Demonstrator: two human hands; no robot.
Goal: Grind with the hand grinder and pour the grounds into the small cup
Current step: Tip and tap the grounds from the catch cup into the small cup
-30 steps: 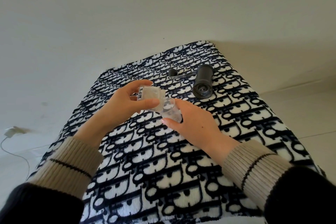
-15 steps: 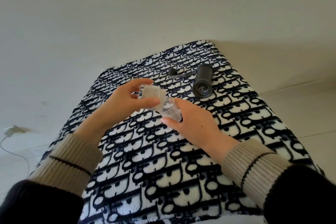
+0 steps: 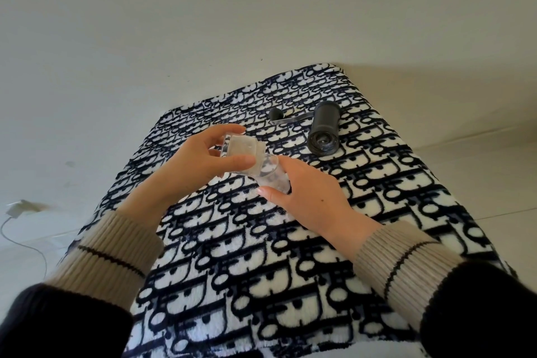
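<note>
Above the patterned blanket (image 3: pixel 261 256), small clear cup (image 3: pixel 273 176) pinched by right hand (image 3: pixel 308 197), translucent container (image 3: pixel 242 151) tipped against its rim, gripped by left hand (image 3: pixel 189 166), black grinder (image 3: pixel 324 131) lying beyond, well apart, near the far edge.

My sleeves and bare hands

Both my arms wear a black knit sleeve (image 3: pixel 58 325) ending in a wide beige ribbed cuff (image 3: pixel 113 250) crossed by one thin dark stripe; the cuff at 4 o'clock (image 3: pixel 406 261) matches the one at 8 o'clock. My left hand (image 3: pixel 200 166) and right hand (image 3: pixel 313 197) are bare, nails plain.
</note>
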